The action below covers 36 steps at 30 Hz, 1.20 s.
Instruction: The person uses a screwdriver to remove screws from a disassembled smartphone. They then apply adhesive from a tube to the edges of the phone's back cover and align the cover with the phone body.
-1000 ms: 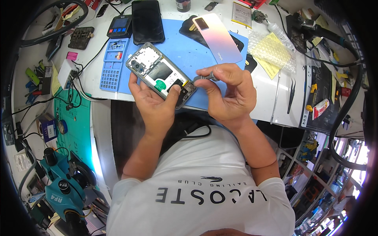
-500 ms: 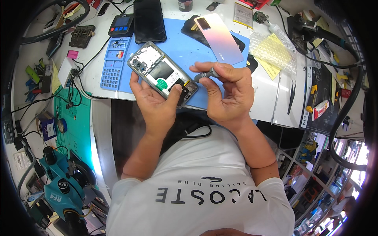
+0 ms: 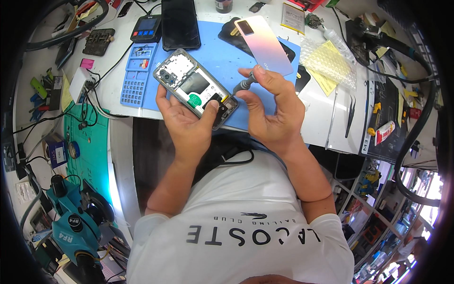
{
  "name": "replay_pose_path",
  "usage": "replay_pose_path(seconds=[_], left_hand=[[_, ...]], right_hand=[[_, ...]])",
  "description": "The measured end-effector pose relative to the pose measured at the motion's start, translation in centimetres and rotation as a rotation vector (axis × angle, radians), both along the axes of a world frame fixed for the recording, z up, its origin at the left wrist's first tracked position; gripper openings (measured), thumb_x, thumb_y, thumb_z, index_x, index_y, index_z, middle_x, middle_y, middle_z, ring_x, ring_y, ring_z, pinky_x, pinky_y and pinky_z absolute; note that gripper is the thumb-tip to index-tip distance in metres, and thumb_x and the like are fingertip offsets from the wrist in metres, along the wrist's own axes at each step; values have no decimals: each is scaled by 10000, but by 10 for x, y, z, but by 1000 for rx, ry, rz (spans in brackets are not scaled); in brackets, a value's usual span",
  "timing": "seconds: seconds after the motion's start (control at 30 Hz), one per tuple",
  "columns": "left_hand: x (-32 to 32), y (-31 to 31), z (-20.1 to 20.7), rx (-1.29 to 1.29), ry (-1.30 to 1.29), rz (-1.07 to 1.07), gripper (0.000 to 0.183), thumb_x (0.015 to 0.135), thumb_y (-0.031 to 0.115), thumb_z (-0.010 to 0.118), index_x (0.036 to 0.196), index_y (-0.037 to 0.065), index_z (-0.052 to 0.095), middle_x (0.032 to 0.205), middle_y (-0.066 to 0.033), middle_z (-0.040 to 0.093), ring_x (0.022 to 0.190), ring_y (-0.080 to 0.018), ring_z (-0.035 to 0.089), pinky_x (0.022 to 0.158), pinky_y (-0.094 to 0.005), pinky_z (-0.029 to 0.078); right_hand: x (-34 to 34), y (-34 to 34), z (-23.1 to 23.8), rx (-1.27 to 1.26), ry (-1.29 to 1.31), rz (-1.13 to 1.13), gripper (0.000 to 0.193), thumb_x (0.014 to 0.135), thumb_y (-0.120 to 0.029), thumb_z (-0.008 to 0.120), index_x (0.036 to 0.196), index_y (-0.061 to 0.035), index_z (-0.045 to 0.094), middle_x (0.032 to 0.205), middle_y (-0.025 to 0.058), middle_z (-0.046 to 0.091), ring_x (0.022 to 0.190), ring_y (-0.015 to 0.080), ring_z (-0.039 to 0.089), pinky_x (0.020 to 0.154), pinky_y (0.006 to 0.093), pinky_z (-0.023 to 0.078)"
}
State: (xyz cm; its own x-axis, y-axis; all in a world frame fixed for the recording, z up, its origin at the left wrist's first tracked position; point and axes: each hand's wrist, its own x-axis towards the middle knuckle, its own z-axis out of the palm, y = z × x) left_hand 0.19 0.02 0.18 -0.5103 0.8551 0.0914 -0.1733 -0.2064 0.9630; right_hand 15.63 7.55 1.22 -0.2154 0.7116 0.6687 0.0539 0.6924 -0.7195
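Note:
An opened smartphone (image 3: 195, 83) lies tilted in my left hand (image 3: 185, 127), its back cover off and its white, black and green inside facing up. My left thumb presses near its lower end, and the fingers wrap beneath its left edge. In my right hand (image 3: 280, 106) is a small grey screwdriver (image 3: 244, 84), pinched between thumb and fingers. Its lower end points at the phone's lower right corner; whether the tip sits in a screw is too small to tell.
Beneath the phone is a blue mat (image 3: 215, 52) with a parts tray (image 3: 137, 78) on its left. Beyond stand a dark phone (image 3: 179, 23) and a small device with a screen (image 3: 145, 29). A pink back cover (image 3: 265, 45), bubble wrap (image 3: 326, 64) and tweezers (image 3: 350, 116) lie right.
The screwdriver has swung to a slanted hold, with more of its handle showing. My right fingers have shifted along it, while my left hand and the opened phone stay nearly still.

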Motion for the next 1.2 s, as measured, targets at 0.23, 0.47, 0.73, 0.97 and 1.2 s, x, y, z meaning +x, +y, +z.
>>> replay_pose_path(seconds=[0.23, 0.47, 0.73, 0.97, 1.2], left_hand=[[0, -2, 0, -28, 0, 18, 972, 831, -190, 706, 1587, 12, 130, 1427, -190, 466, 1320, -242, 541, 1090, -376, 513], [0, -1, -1, -13, 0, 7, 968, 836, -184, 711, 1588, 12, 134, 1429, -193, 467, 1327, -245, 537, 1096, -381, 509], [0, -2, -1, -7, -13, 5, 962, 843, -180, 718, 1585, 5, 135, 1434, -203, 463, 1317, -247, 547, 1089, -378, 517], [0, -1, -2, -9, -5, 8, 959, 839, -190, 709, 1583, 4, 136, 1429, -206, 463, 1315, -251, 552, 1082, -381, 526], [1, 0, -4, 12, -47, 63, 913, 837, -194, 710, 1574, -9, 202, 1406, -222, 531, 1231, -257, 642, 993, -359, 592]], right_hand=[[5, 2, 12, 72, -148, -69, 418, 821, 140, 802, 1164, -17, 622, 951, 110, 710, 918, 241, 763, 781, 303, 617], [0, 3, 0, 46, 67, 11, 410, 823, 120, 817, 1155, -28, 628, 991, 135, 728, 821, 241, 735, 726, 317, 615], [2, 1, -6, 82, 60, 44, 500, 804, 193, 776, 1216, -30, 601, 1018, 161, 728, 828, 276, 745, 706, 319, 622], [-4, 0, -12, 79, 70, 88, 581, 821, 183, 779, 1301, -33, 533, 1072, 182, 717, 896, 279, 750, 727, 325, 614], [-5, 1, -6, 70, 32, 137, 628, 823, 173, 782, 1341, -49, 506, 1064, 183, 706, 911, 293, 739, 743, 343, 598]])
